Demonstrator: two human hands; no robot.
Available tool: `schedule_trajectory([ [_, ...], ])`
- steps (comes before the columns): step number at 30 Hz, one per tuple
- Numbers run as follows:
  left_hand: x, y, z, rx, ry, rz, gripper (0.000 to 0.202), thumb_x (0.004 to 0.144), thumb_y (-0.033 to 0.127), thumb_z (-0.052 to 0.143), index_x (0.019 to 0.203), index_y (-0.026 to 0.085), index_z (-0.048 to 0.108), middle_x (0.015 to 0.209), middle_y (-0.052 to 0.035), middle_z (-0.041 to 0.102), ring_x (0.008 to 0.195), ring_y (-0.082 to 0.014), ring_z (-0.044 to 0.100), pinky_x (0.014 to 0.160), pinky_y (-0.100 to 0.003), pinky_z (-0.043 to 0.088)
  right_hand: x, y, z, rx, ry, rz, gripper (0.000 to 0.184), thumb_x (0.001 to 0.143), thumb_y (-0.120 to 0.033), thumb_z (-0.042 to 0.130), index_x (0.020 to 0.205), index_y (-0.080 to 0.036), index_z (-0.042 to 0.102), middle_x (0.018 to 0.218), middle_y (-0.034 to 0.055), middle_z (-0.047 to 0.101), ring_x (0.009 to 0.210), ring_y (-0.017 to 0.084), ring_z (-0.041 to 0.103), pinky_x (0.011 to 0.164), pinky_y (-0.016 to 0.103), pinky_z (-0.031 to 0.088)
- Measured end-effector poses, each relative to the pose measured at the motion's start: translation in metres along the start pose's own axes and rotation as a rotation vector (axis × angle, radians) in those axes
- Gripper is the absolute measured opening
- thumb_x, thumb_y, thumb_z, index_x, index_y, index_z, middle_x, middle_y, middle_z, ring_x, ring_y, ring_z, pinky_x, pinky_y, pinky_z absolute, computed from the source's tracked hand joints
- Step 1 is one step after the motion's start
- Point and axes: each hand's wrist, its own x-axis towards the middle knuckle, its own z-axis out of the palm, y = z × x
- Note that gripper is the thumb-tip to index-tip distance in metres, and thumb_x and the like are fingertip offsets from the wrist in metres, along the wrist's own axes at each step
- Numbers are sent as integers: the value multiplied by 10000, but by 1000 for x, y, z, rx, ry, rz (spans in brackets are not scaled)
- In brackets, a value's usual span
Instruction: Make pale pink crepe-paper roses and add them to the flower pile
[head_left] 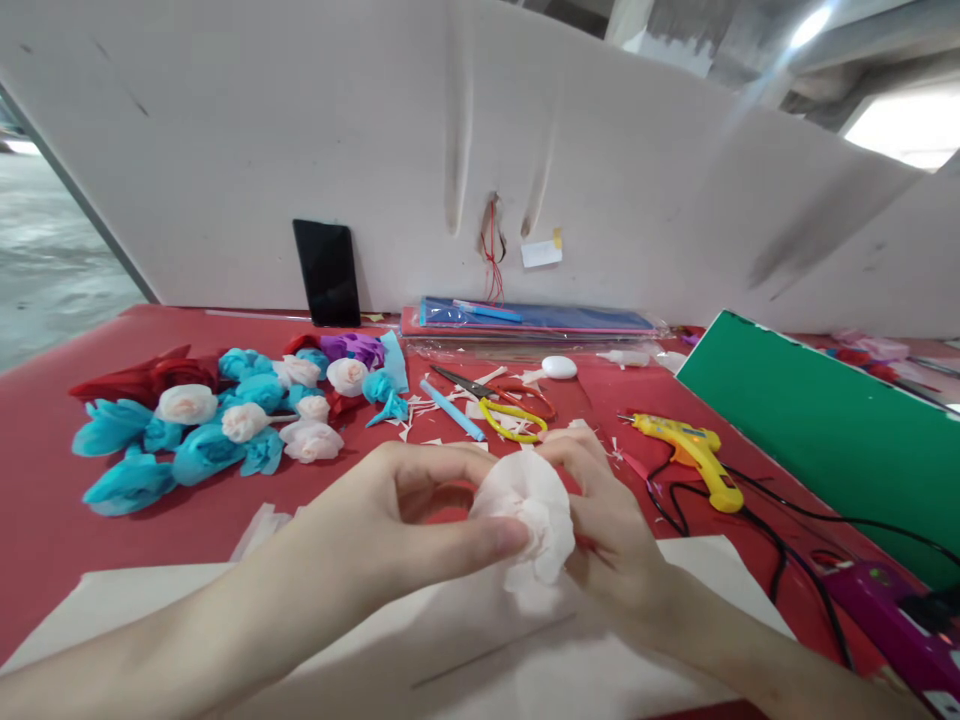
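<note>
Red table (45, 410) below. My left hand (390, 525) pinches the paper flower (553, 500) under its thumb; my right hand (611, 515) adjoins the opposite edge, grip partly hidden, so unconfirmed.

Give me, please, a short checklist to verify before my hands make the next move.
1. Left hand holds the pale flower, thumb on its front: ok.
2. Right hand has a firm grip: cannot tell, it is partly hidden behind the flower.
3. Glue gun lies apart from both hands: ok.
4. Glue gun is hot: cannot tell.
5. Scissors lie down, blades pointing away from the hands: ok.
6. Scraps cleared away: not ok, pale pieces lie around the scissors.
</note>
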Motion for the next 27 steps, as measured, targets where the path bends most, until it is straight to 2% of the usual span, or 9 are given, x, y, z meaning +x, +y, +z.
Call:
schedule_trajectory([
  [3,-2,-2,-1,10,-6,-19,62,712,237,747,759,273,766,838,60,758,740,-147,653,637,-163,489,0,0,1,13,11,15,251,966,-312,465,776,-216,597,850,27,547,830,182,474,769,332,415],
  [10,-1,-4,-2,23,4,-13,97,692,207,764,746,288,759,755,86,737,735,-126,639,630,-133,472,1,-2,2,-12,55,37,198,926,-300,552,759,-211,610,848,26,560,823,177,481,735,318,433],
  [17,-1,-2,-1,10,7,-13,17,724,263,739,733,265,753,736,59,729,734,-150,645,633,-164,481,0,-3,3,-81,116,98,100,857,-238,634,777,-210,581,863,22,542,810,173,517,703,309,447],
  [20,0,-2,0,-59,3,-21,7,711,261,751,711,257,756,728,46,733,734,-166,655,653,-185,503,-3,-2,4,-45,170,146,141,810,-273,688,870,-228,569,902,23,534,815,179,541,705,317,468],
  [23,2,-4,-1,-109,13,-15,26,714,248,747,700,264,762,713,45,724,721,-160,648,653,-188,501,-4,-2,5,17,145,204,196,829,-327,669,984,-234,594,955,44,544,848,194,556,711,329,485],
  [27,3,-8,-3,-24,49,-42,88,783,318,689,758,281,765,766,50,726,779,-161,634,680,-194,467,-3,-6,6,155,105,287,106,855,-302,649,941,-240,642,927,31,612,863,188,569,770,335,486],
])
